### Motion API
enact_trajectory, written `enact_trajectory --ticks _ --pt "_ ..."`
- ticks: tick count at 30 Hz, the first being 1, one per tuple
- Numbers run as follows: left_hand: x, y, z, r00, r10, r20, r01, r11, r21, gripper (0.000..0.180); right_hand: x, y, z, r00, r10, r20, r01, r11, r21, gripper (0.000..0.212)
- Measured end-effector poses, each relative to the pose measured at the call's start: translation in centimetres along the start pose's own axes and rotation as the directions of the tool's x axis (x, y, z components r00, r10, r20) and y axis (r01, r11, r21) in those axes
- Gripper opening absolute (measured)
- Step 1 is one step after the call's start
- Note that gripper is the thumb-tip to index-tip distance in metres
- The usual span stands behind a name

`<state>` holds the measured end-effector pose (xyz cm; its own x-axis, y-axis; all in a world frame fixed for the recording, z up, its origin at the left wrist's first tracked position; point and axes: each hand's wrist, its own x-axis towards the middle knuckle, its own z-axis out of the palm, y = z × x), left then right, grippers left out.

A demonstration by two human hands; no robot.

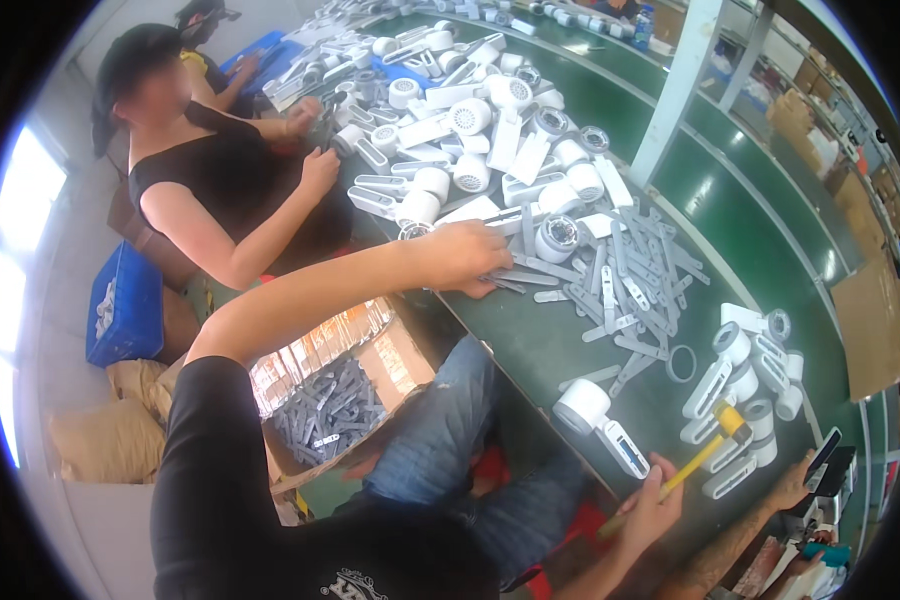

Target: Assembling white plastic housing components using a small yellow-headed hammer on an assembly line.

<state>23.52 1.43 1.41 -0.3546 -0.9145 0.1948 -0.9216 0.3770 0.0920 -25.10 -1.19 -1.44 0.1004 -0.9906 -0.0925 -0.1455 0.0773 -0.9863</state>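
Note:
My left hand (463, 257) reaches across to the table's near edge, its fingers curled down at the edge of a pile of grey plastic strips (638, 275). Strips show right at its fingertips, and the hand seems closed on one, though the fingers partly hide it. A hammer (692, 463) with a yellow handle and a yellow-and-dark head is held in my right hand (653, 508). Close to that hand lies a white handheld fan (582, 407) with a round head and a small dark window on its handle.
White fan bodies (470, 117) are heaped on the green table (530, 340); another group (738, 375) lies at right. Below stands a cardboard box (395, 360) of grey parts. A co-worker (225, 180) sits at left; another person's hand (792, 485) is at right. A post (675, 90) rises behind.

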Motion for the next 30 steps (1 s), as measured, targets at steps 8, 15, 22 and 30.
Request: enact_trajectory --ticks 8,15,22,30 --pt "0.5 1.9 1.6 0.996 0.051 -0.077 -0.03 0.967 0.255 0.025 0.1 0.2 -0.1 1.0 0.001 0.012 0.0 1.0 -0.016 0.021" --pt "-0.5 2.3 2.0 0.998 -0.031 -0.051 0.045 0.957 0.288 0.02 -0.1 -0.3 0.5 1.0 -0.022 -0.005 0.022 0.998 -0.054 0.021" --pt "-2.4 3.6 -1.8 0.974 -0.118 -0.191 0.15 0.975 0.162 0.023 0.5 0.9 -0.4 1.0 0.027 -0.014 -0.028 0.995 -0.094 0.018" --pt "-12.4 -19.8 -8.8 0.62 -0.7 -0.353 0.733 0.678 -0.058 0.053 -0.2 -1.1 0.6 1.0 0.016 -0.009 -0.017 0.991 -0.135 0.022"
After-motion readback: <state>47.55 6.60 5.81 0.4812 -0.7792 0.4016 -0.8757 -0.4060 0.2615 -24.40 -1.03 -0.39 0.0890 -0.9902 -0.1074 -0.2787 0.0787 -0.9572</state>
